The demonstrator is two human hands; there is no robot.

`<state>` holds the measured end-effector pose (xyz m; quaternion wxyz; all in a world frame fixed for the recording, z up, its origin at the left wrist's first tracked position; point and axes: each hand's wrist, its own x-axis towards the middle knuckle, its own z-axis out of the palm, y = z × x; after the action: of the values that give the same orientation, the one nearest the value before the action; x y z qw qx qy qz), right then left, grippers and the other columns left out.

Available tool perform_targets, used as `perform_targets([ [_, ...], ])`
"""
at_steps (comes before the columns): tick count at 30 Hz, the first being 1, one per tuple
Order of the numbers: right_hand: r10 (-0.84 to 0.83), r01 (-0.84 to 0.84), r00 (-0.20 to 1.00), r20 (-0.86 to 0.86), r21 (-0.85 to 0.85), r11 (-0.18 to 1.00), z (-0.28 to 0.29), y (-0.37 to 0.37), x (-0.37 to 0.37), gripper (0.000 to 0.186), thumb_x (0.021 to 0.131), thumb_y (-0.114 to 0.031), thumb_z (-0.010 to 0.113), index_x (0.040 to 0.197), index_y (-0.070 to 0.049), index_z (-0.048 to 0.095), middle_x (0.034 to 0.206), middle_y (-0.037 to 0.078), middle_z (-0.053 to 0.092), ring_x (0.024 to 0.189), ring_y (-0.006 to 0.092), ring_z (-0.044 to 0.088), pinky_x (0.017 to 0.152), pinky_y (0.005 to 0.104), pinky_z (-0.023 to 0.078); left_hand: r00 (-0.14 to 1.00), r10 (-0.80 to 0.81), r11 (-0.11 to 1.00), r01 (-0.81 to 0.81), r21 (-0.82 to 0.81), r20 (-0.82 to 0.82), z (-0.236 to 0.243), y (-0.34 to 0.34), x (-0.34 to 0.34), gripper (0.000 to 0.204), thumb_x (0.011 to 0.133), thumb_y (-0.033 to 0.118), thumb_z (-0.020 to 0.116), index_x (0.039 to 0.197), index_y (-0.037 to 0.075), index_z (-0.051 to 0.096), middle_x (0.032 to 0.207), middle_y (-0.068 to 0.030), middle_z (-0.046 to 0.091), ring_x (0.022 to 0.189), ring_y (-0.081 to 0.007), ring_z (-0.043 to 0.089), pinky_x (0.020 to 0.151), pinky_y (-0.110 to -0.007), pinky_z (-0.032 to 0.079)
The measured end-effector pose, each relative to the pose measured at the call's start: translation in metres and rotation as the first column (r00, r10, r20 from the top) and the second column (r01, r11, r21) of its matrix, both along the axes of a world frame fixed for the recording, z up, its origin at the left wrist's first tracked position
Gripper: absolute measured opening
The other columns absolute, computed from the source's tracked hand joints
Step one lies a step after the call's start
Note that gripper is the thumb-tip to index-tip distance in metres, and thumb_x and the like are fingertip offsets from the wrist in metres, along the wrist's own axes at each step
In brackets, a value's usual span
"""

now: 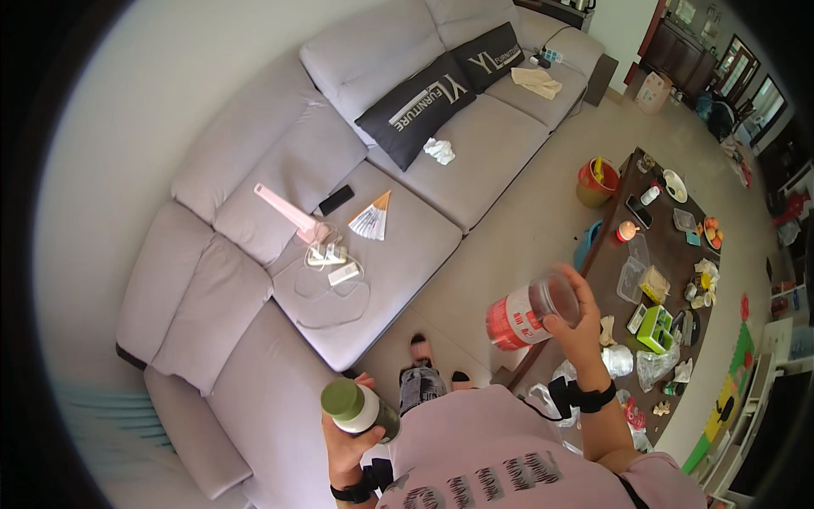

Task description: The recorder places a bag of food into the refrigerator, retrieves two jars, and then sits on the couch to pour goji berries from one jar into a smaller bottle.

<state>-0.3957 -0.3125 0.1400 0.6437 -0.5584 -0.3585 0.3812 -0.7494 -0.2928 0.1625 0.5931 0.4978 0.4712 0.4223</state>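
My left hand (346, 445) is closed around a white bottle (363, 413) with a green lid and a dark label, held near my body at the lower middle. My right hand (579, 327) grips a clear plastic jar (519, 316) with a red and white label. The jar is tilted over on its side, its round end toward my palm. It hangs over the floor beside the left edge of the dark coffee table (595, 270). Both wrists wear black straps. What fills the bottle is hidden.
A grey sectional sofa (407, 233) curves along the left and back, bearing dark cushions (420, 109), a folding fan (373, 216) and a pink appliance with cords (292, 210). Fruit, boxes, phone and plastic bags crowd the table. A red bucket (593, 188) stands on the floor beside it.
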Motion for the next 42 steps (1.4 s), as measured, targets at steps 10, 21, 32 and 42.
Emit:
perform_targets([
  [10, -0.347, 0.383, 0.870, 0.350, -0.037, 0.923, 0.007, 0.090, 0.055, 0.078, 0.069, -0.015, 0.073, 0.136, -0.002, 0.036, 0.119, 0.010, 0.054, 0.107, 0.0175, 0.054, 0.095, 0.0309, 0.042, 0.907, -0.394, 0.918, 0.396, 0.020, 0.150, -0.009, 0.247, 0.093, 0.074, 0.057, 0.016, 0.083, 0.119, 0.000, 0.044, 0.118, -0.0172, 0.057, 0.114, -0.0262, 0.052, 0.097, -0.038, 0.040],
  [21, -0.666, 0.697, 0.717, 0.207, -0.188, 0.692, -0.010, 0.139, 0.145, 0.082, 0.064, -0.011, 0.076, 0.136, -0.002, 0.037, 0.116, 0.010, 0.055, 0.106, 0.0181, 0.055, 0.095, 0.0320, 0.043, 0.693, -0.681, 0.706, 0.707, -0.039, 0.235, -0.027, 0.391, 0.285, 0.075, 0.057, 0.013, 0.082, 0.121, 0.001, 0.045, 0.119, -0.0182, 0.056, 0.115, -0.0264, 0.052, 0.097, -0.037, 0.041],
  [32, -0.622, 0.752, 0.634, 0.459, -0.177, 0.635, -0.019, 0.211, 0.343, 0.084, 0.058, -0.017, 0.081, 0.132, -0.003, 0.043, 0.112, 0.012, 0.054, 0.105, 0.0231, 0.055, 0.090, 0.0328, 0.044, 0.473, -0.859, 0.460, 0.881, -0.109, 0.193, -0.014, 0.464, 0.545, 0.074, 0.058, 0.011, 0.082, 0.121, 0.002, 0.044, 0.120, -0.0181, 0.056, 0.112, -0.0246, 0.053, 0.095, -0.037, 0.042],
  [42, -0.940, 0.955, -0.044, 0.338, -0.261, -0.138, -0.034, 0.175, 0.373, 0.087, 0.059, -0.029, 0.080, 0.132, -0.001, 0.042, 0.111, 0.014, 0.055, 0.105, 0.0249, 0.055, 0.092, 0.0332, 0.042, -0.350, -0.910, -0.392, 0.902, -0.184, 0.221, -0.011, 0.445, 0.839, 0.073, 0.058, 0.006, 0.079, 0.121, 0.003, 0.043, 0.118, -0.0175, 0.056, 0.113, -0.0259, 0.053, 0.096, -0.037, 0.042],
])
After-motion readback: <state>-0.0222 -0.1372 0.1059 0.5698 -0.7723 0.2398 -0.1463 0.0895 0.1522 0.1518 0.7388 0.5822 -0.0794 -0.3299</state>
